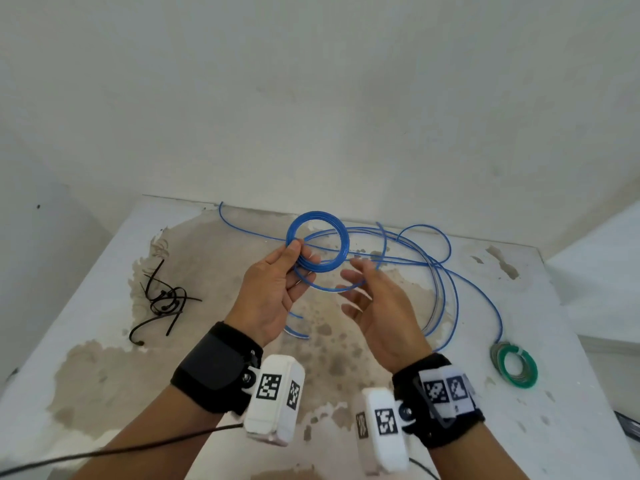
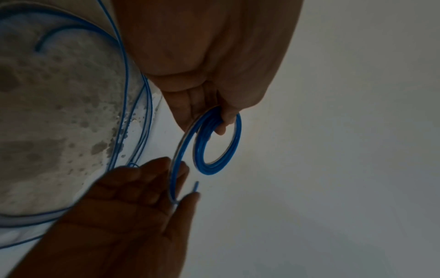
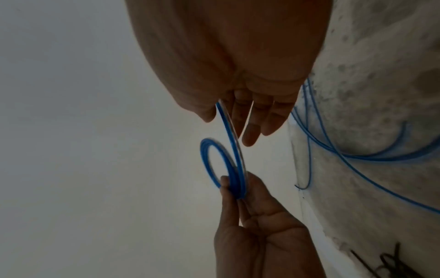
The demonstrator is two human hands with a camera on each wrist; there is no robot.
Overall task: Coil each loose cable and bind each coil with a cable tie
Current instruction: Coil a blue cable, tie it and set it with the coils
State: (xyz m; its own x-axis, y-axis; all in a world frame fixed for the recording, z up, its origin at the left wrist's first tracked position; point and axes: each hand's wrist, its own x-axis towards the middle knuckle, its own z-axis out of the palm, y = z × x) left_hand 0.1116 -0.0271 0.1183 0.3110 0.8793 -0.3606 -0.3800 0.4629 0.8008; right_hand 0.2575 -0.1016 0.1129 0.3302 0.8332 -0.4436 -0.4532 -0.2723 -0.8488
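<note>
winding blue cable | my left hand (image 1: 277, 285) pinches coil (image 1: 318, 241) at 7 o'clock | right hand (image 1: 374, 299), fingers loose, guides strand — next: lay another loop, then cable ties (image 1: 162, 299)

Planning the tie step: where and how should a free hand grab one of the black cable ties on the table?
Judgement only: take the stray cable tie lying nearest the front edge of the table, at the near end of the black pile. Pinch its curved strap mid-length, coming from above. It lies flat and mostly apart from the tangle, so it should lift without dragging the others.
</note>
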